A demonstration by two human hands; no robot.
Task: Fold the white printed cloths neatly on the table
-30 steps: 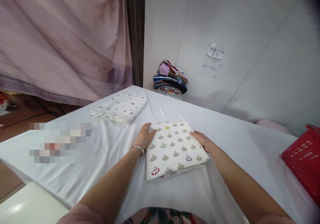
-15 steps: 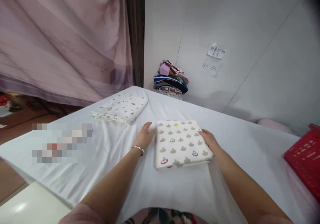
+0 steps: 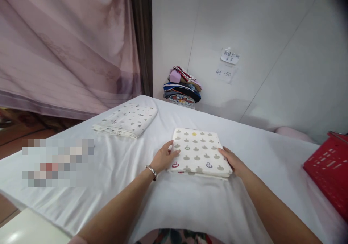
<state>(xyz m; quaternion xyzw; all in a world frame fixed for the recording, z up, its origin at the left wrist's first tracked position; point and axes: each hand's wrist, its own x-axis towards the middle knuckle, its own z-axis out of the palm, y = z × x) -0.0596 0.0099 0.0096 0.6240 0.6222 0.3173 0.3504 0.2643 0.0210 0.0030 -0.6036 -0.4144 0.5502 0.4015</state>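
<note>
A folded white cloth with small grey and coloured motifs lies flat on the white-covered table in front of me. My left hand rests at its near left corner, thumb on top of the fabric, fingers apart and partly curled. My right hand lies against its near right edge with fingers stretched along the side. Both hands touch the cloth. A bracelet sits on my left wrist.
A second folded white cloth with tiny prints lies at the far left of the table. A stack of folded coloured fabrics stands against the wall. A red plastic basket sits at the right edge. Pink curtain hangs on the left.
The folded cloth has slid away from me and turned squarer. Both hands have shifted from its sides toward its near corners.
</note>
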